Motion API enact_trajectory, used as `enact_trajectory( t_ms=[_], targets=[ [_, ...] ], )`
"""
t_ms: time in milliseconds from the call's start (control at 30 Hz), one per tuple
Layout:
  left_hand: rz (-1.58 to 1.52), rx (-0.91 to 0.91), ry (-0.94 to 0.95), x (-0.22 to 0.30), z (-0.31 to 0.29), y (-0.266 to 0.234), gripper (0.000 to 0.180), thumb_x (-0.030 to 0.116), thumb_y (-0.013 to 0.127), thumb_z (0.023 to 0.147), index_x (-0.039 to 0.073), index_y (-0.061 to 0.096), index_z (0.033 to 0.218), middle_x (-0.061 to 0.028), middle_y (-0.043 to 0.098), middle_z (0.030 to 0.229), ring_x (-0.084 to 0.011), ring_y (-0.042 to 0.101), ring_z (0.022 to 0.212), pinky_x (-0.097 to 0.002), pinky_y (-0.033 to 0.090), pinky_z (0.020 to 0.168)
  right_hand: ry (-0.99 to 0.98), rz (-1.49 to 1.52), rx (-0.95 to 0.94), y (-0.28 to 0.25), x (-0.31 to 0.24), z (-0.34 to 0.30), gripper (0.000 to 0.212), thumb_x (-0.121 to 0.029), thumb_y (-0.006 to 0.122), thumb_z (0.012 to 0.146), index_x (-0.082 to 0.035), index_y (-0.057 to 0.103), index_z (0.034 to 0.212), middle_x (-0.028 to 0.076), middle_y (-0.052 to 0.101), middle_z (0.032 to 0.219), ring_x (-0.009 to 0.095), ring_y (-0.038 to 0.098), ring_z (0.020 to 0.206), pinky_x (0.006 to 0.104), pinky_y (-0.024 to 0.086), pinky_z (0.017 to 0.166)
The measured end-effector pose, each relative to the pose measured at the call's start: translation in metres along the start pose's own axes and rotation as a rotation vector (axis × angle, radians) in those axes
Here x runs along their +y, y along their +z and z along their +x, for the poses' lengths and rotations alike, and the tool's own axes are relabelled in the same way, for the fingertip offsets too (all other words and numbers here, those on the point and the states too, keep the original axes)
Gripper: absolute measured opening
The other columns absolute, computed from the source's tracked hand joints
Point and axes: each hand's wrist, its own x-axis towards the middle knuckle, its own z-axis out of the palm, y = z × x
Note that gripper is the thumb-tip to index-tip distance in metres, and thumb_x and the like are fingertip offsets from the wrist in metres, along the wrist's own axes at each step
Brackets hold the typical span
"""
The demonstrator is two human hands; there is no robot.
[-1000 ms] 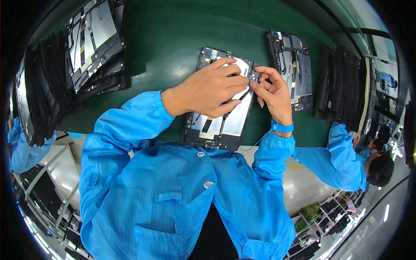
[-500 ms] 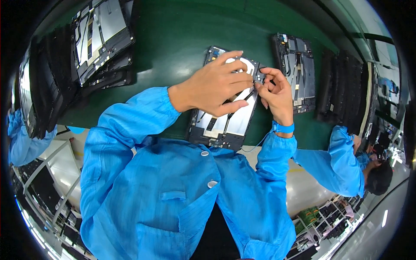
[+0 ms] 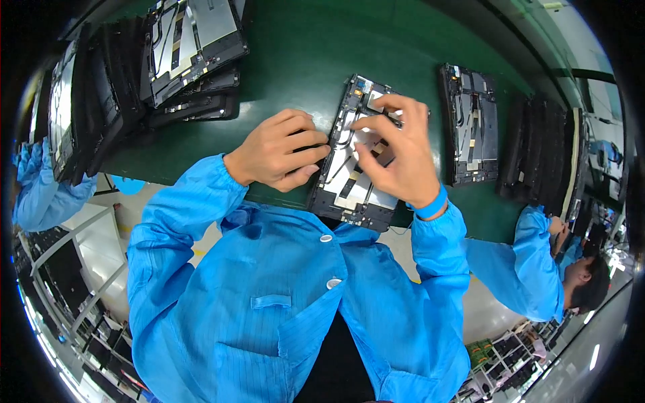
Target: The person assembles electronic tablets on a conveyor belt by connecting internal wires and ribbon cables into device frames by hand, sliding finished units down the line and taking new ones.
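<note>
In front of me an opened tablet-like device point(image 3: 346, 188) lies slightly tilted on the green table, its silver plates, dark frame and black ribbon cables exposed. My left hand point(image 3: 279, 151) is beside its left edge, fingers loosely bent and apart, with the fingertips at or very near the frame; nothing shows in them. Over the device's upper middle hovers my right hand point(image 3: 403, 154), a blue band around its wrist. A gap shows between its thumb and forefinger, with nothing visible in it. Part of the device's right side is hidden beneath this hand.
Similar opened devices point(image 3: 195, 47) are piled at the far left, beside upright black panels point(image 3: 114, 87). Another opened device point(image 3: 470, 127) lies to the right, before a row of black panels point(image 3: 534, 151). A co-worker's blue sleeve point(image 3: 527, 269) is at the right, another person's sleeve point(image 3: 57, 205) at the left.
My left hand has drawn back leftward from above the device to its left edge. My right hand has left the upper right corner, moving over the device with its thumb and forefinger parted.
</note>
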Motion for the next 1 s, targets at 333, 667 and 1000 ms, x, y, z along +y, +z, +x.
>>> enact_trajectory(
  t_ms=[333,667,1000],
  targets=[
    [-0.077,0.001,0.091,-0.003,-0.006,0.006,0.030,0.024,0.074,0.090,0.001,0.080,0.109,-0.0135,0.076,0.116,-0.0336,0.069,0.099,-0.0503,0.059,0.095,-0.104,-0.068,-0.208,0.019,0.004,0.006,0.019,-0.012,0.087,0.082,-0.014,0.078,0.098,0.010,0.062,0.132,0.035,0.054,0.126,0.0497,0.044,0.100],
    [-0.107,-0.042,0.277,-0.008,-0.002,0.005,0.032,0.027,0.078,0.086,0.000,0.079,0.105,-0.0116,0.075,0.107,-0.0319,0.069,0.099,-0.0491,0.059,0.098,-0.203,-0.209,-0.283,0.014,-0.004,0.008,0.028,-0.004,0.081,0.072,-0.010,0.070,0.097,0.009,0.062,0.124,0.035,0.056,0.126,0.0482,0.045,0.103],
    [-0.115,-0.035,0.392,-0.025,0.012,0.014,0.026,0.027,0.079,0.088,0.001,0.076,0.095,-0.0111,0.074,0.103,-0.0306,0.070,0.093,-0.0470,0.061,0.093,-0.209,-0.424,-0.106,0.031,0.004,0.007,0.030,-0.003,0.077,0.077,-0.009,0.068,0.105,0.005,0.064,0.101,0.029,0.061,0.103,0.0440,0.048,0.088]
  ],
)
